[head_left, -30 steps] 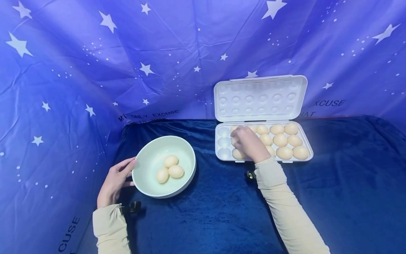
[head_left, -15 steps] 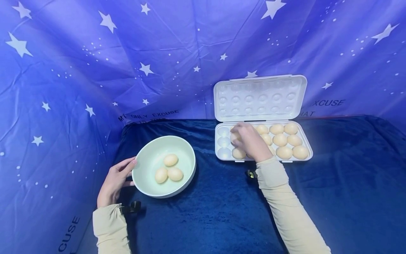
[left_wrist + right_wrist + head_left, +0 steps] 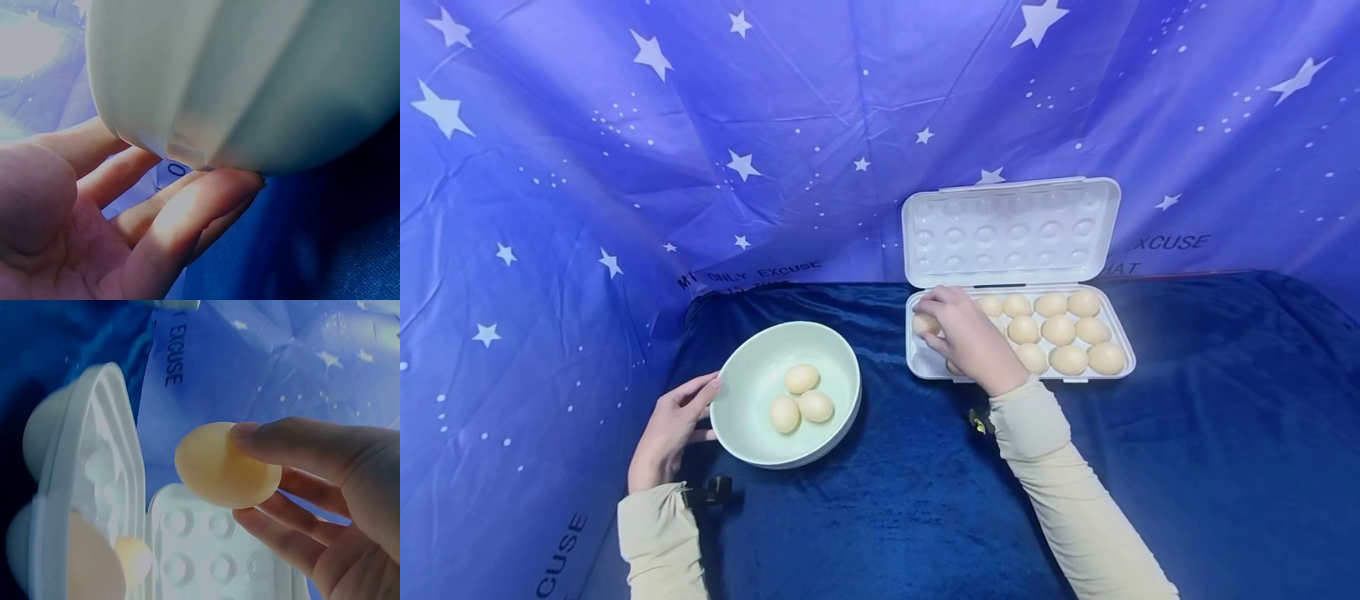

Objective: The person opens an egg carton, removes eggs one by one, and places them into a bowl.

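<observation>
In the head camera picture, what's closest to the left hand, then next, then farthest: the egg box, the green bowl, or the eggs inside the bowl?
1. The green bowl: the left hand holds its left side.
2. The eggs inside it: just past the rim.
3. The egg box: away to the right, lid open.

We see a pale mint-green bowl (image 3: pixel 741 400), plain inside; its ribbed outside looks greyer in the left wrist view, though shadow may be dulling it. The eggs (image 3: pixel 816 407) are light tan, the egg box (image 3: pixel 1007 271) plain white. The tablecloth (image 3: pixel 895 508) is deep blue, the sleeves (image 3: pixel 1037 421) cream. We find the curtain (image 3: pixel 820 83) violet-blue, patterned with white stars (image 3: pixel 652 55), white dots and black lettering (image 3: pixel 1172 242).
</observation>
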Action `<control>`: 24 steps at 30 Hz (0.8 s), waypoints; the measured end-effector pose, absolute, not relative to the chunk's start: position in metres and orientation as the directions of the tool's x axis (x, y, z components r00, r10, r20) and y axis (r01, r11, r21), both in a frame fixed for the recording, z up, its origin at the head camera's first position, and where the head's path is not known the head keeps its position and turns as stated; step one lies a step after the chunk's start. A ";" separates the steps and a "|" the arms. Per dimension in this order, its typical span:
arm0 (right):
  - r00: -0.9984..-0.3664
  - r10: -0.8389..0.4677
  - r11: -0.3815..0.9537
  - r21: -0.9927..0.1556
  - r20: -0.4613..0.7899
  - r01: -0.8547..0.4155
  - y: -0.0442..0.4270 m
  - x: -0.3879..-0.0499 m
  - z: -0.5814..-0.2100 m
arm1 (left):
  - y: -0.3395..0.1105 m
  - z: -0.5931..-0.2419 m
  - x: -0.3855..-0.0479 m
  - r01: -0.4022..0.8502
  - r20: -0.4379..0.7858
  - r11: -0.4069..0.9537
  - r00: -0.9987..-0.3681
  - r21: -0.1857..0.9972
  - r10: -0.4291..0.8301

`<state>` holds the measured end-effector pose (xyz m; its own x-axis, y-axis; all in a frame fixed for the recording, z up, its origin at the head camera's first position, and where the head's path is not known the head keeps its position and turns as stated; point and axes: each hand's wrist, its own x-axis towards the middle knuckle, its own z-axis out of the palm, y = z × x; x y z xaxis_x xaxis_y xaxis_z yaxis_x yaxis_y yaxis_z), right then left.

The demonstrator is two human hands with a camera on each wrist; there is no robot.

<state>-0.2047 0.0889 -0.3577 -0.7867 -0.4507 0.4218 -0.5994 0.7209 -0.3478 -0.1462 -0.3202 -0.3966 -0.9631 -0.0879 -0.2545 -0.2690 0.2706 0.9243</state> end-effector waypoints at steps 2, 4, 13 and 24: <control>-0.774 -0.457 0.706 -0.351 0.437 -0.615 0.084 -0.202 -0.357 | -0.320 -0.396 -0.146 -0.271 -0.257 0.268 -0.963 0.925 -0.086; -0.762 -0.466 0.687 -0.359 0.450 -0.632 0.078 -0.199 -0.356 | -0.320 -0.396 -0.147 -0.271 -0.258 0.263 -0.963 0.926 -0.082; -0.674 -0.510 0.602 -0.338 0.534 -0.724 0.056 -0.188 -0.357 | -0.322 -0.396 -0.148 -0.273 -0.262 0.277 -0.962 0.921 -0.076; -0.576 -0.609 0.521 -0.272 0.546 -0.809 0.029 -0.173 -0.361 | -0.323 -0.396 -0.147 -0.272 -0.262 0.288 -0.962 0.918 -0.071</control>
<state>-0.1732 0.0293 -0.3612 -0.5757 -0.6087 0.5460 -0.8089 0.5211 -0.2720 -0.1470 -0.3225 -0.3956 -0.9623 -0.0713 -0.2625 -0.2718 0.2876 0.9184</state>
